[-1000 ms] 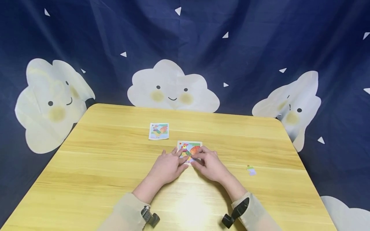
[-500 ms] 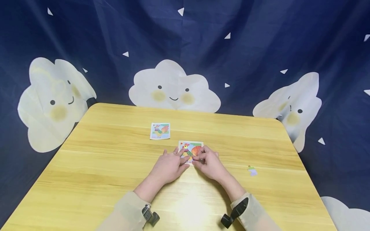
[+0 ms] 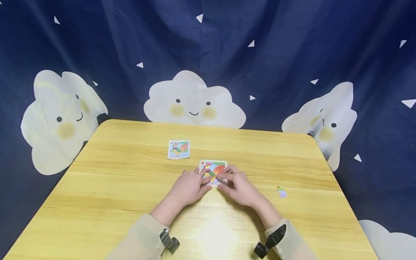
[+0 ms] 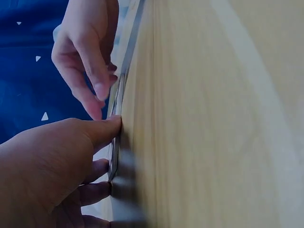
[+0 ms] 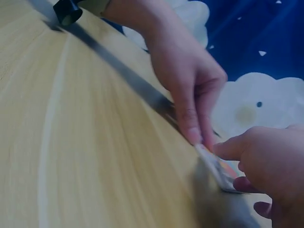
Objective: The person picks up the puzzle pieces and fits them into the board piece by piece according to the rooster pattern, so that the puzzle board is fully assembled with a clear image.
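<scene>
A small square jigsaw puzzle (image 3: 218, 169) with a rooster picture lies on the table in the head view. My left hand (image 3: 188, 187) holds its left side, the thumb against the near edge and the fingers spread over the picture. Bent fingers and thumb of my right hand (image 3: 242, 187) reach over its right side. Whether they pinch a piece is hidden. In the left wrist view, the left hand (image 4: 57, 166) touches the thin puzzle edge (image 4: 115, 156). In the right wrist view, the right hand (image 5: 270, 166) is at the puzzle's near corner (image 5: 221, 175).
A paper picture (image 3: 178, 149) of the same rooster lies behind and left of the puzzle. One loose puzzle piece (image 3: 282, 193) lies to the right on the wooden table (image 3: 130, 173). A dark blue curtain (image 3: 260, 65) with clouds hangs beyond the far edge.
The right hand has shifted slightly right, its thumb a little farther from the left hand. The left hand stays on the puzzle. The loose piece and paper picture have not moved; the head view tilts slightly.
</scene>
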The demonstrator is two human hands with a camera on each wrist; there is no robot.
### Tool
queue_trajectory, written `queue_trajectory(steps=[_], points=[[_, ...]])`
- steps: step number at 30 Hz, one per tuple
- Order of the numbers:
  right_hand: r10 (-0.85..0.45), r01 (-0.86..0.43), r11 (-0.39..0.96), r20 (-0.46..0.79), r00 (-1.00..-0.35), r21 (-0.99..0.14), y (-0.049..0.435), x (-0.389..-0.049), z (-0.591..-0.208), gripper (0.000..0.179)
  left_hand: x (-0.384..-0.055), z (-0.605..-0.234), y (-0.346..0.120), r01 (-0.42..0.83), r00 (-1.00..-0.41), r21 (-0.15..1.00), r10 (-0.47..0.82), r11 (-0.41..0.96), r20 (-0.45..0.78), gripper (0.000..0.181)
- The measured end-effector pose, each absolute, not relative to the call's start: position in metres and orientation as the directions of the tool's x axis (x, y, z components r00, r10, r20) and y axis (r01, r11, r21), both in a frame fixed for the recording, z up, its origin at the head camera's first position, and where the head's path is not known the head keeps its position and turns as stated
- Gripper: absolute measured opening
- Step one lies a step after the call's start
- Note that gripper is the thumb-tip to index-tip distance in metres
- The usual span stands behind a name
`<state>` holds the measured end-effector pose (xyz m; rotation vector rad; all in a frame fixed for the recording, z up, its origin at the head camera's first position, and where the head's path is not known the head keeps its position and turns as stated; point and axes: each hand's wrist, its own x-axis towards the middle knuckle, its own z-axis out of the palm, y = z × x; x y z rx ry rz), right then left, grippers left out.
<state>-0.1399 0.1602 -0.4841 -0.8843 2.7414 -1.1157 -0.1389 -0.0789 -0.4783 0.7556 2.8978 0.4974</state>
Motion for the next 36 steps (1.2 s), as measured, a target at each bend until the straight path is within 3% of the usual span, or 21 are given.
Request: queue_trajectory(steps=[6, 17, 30, 36], points=[[-0.498, -0.469, 0.540, 0.183, -0.847, -0.699, 0.190, -0.135, -0.477, 0.032, -0.140, -0.479, -0.079, 0.451, -0.871, 0.346, 0.491, 0.823, -0.031, 0.041], [-0.422, -0.482, 0.590, 0.261, -0.868, -0.648, 0.269, -0.119, -0.475, 0.032, -0.140, -0.480, -0.078, 0.442, -0.872, 0.366, 0.488, 0.819, -0.040, 0.041], [-0.374, -0.422, 0.680, 0.212, -0.903, -0.600, 0.341, -0.103, -0.477, 0.047, -0.139, -0.478, -0.079, 0.444, -0.871, 0.374, 0.491, 0.814, -0.034, 0.041], [-0.345, -0.371, 0.701, 0.166, -0.924, -0.609, 0.354, -0.098, -0.477, 0.039, -0.139, -0.478, -0.078, 0.450, -0.869, 0.365, 0.494, 0.815, -0.031, 0.042]])
